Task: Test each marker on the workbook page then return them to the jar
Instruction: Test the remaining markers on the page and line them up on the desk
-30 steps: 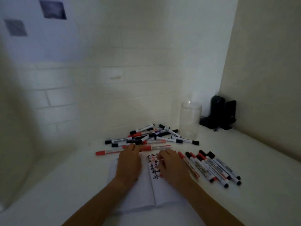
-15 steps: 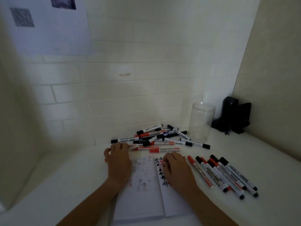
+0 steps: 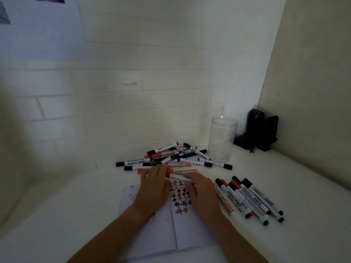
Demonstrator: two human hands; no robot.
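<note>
- Currently your left hand lies palm down on the far part of the workbook, fingers stretched toward a red-capped marker; whether they pinch it cannot be told.
- Your right hand rests on the right page, fingertips at the other end of that same marker; grasp or mere touch cannot be told.
- Between your hands the page shows red and black tally-like test marks.
- Just right of your right hand, a row of markers lies side by side on the white counter.
- Farther off, a loose pile of markers lies against the tiled wall.
- Right of that pile stands the clear jar, upright, apparently holding no markers.
- Far right corner: a black device.
</note>
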